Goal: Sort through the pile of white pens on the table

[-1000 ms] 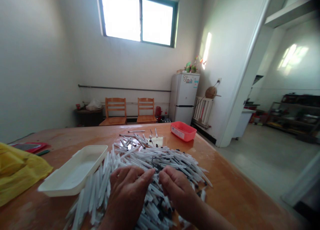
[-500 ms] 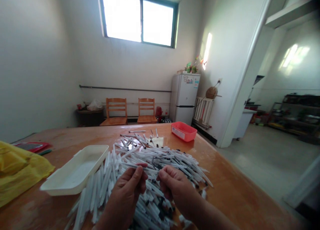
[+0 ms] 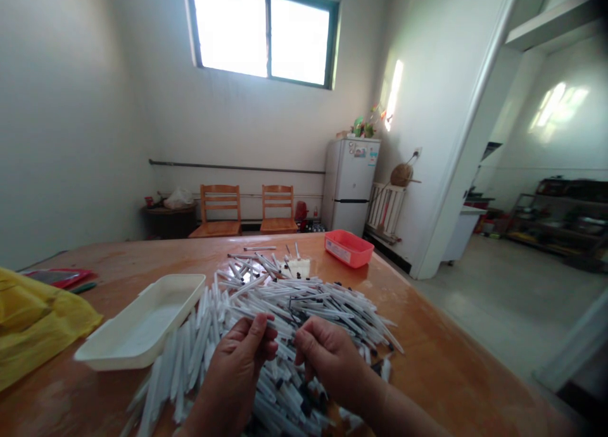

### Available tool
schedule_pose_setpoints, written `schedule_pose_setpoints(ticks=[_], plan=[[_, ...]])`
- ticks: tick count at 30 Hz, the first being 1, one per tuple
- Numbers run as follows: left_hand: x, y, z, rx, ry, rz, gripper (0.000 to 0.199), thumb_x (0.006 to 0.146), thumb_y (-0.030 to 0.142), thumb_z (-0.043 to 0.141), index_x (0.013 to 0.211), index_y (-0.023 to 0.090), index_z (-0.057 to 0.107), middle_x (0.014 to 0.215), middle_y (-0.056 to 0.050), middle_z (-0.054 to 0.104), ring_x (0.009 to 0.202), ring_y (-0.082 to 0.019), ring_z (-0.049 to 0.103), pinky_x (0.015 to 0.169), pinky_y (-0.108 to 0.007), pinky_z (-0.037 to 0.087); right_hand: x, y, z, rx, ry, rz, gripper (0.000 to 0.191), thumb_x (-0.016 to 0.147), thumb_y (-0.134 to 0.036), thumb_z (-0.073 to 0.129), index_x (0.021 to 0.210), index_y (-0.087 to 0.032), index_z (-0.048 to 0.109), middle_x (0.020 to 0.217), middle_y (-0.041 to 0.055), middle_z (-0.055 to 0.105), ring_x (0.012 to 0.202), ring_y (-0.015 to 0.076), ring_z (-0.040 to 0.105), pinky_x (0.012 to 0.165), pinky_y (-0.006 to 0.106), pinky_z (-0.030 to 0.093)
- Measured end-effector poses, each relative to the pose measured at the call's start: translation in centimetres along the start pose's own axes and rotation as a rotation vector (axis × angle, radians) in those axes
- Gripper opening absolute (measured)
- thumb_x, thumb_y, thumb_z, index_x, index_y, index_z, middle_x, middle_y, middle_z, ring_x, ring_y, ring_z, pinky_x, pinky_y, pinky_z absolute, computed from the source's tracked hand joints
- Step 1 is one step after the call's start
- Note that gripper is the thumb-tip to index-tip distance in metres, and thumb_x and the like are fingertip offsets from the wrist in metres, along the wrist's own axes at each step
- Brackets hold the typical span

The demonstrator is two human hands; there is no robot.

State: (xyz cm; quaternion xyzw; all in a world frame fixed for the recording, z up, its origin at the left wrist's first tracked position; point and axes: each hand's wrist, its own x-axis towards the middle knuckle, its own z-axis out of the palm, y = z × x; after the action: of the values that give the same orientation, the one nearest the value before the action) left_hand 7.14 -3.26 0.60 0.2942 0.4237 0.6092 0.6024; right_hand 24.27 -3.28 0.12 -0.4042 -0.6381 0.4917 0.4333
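A large heap of white pen barrels, some with black tips or caps, spreads over the wooden table. Over the middle of it, my left hand pinches a thin, pale pen barrel between thumb and fingers. My right hand is just to its right, fingertips pressed together; whatever small piece they hold is too small to make out. The fingertips of both hands are a short gap apart. Behind the heap stands a small whitish block with a few thin sticks upright by it.
An off-white tray lies left of the heap, beside a yellow plastic bag. A red basket sits at the back right of the table. Two wooden chairs and a fridge are beyond.
Both hands have shifted slightly, my right hand a little to the left. The pinkish piece seen at my left fingertips earlier no longer shows.
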Motion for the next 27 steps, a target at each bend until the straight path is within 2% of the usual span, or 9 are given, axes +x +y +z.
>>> schedule_pose_setpoints(ticks=[3, 7, 11, 16, 20, 24, 27], plan=[[-0.05, -0.14, -0.12, 0.011, -0.001, 0.000, 0.032, 0.071, 0.042, 0.082, 0.088, 0.016, 0.071, 0.076, -0.001, 0.067, 0.066, -0.010, 0.060, 0.063, -0.020, 0.051, -0.01, 0.14, 0.08, 0.038, 0.048, -0.009, 0.030, 0.091, -0.046, 0.064, 0.089, -0.017, 0.056, 0.073, -0.0023, 0.059, 0.055, 0.0094, 0.054, 0.051, 0.020, 0.042], [-0.02, -0.29, -0.18, 0.034, -0.025, -0.008, 0.034, 0.074, 0.044, 0.080, 0.089, 0.016, 0.070, 0.075, -0.001, 0.066, 0.065, -0.009, 0.059, 0.063, -0.019, 0.050, 0.05, 0.44, 0.10, 0.053, -0.018, 0.058, 0.040, 0.098, -0.053, 0.046, 0.085, -0.017, 0.055, 0.073, 0.0005, 0.063, 0.046, 0.0075, 0.050, 0.044, 0.020, 0.035], [0.18, -0.38, -0.18, 0.049, -0.019, -0.007, 0.033, 0.075, 0.044, 0.079, 0.089, 0.016, 0.069, 0.074, 0.000, 0.066, 0.066, -0.009, 0.059, 0.063, -0.019, 0.050, 0.19, 0.62, 0.05, 0.000, 0.052, 0.018, 0.033, 0.090, -0.049, 0.064, 0.088, -0.017, 0.055, 0.073, -0.0021, 0.059, 0.055, 0.0090, 0.054, 0.049, 0.019, 0.039], [0.33, -0.42, -0.32, 0.042, -0.017, 0.000, 0.033, 0.076, 0.043, 0.079, 0.091, 0.016, 0.069, 0.074, 0.000, 0.066, 0.064, -0.009, 0.058, 0.062, -0.018, 0.049, 0.27, 0.72, 0.12, 0.037, -0.063, 0.100, 0.042, 0.098, -0.056, 0.045, 0.086, -0.017, 0.055, 0.069, -0.0007, 0.061, 0.043, 0.0076, 0.047, 0.040, 0.020, 0.032], [0.40, -0.39, -0.42, 0.037, -0.009, -0.002, 0.033, 0.075, 0.043, 0.079, 0.091, 0.015, 0.069, 0.075, 0.000, 0.066, 0.065, -0.009, 0.059, 0.063, -0.018, 0.050, 0.28, 0.73, 0.21, 0.013, 0.025, 0.007, 0.032, 0.090, -0.048, 0.064, 0.088, -0.017, 0.055, 0.071, -0.0030, 0.058, 0.052, 0.0081, 0.051, 0.048, 0.019, 0.040], [0.45, -0.42, -0.43, 0.040, -0.022, -0.009, 0.034, 0.075, 0.044, 0.079, 0.091, 0.016, 0.069, 0.073, 0.000, 0.066, 0.062, -0.008, 0.058, 0.060, -0.017, 0.048, 0.37, 0.79, 0.20, 0.079, -0.046, 0.094, 0.040, 0.098, -0.054, 0.046, 0.088, -0.016, 0.056, 0.073, 0.0003, 0.063, 0.043, 0.0068, 0.048, 0.040, 0.019, 0.033], [0.44, -0.46, -0.42, 0.043, -0.009, -0.006, 0.034, 0.075, 0.043, 0.079, 0.090, 0.015, 0.068, 0.073, 0.001, 0.066, 0.062, -0.008, 0.059, 0.061, -0.018, 0.049, 0.46, 1.03, 0.18, 0.053, 0.008, 0.044, 0.032, 0.092, -0.048, 0.062, 0.088, -0.016, 0.056, 0.073, -0.0014, 0.062, 0.050, 0.0076, 0.052, 0.044, 0.018, 0.038]])
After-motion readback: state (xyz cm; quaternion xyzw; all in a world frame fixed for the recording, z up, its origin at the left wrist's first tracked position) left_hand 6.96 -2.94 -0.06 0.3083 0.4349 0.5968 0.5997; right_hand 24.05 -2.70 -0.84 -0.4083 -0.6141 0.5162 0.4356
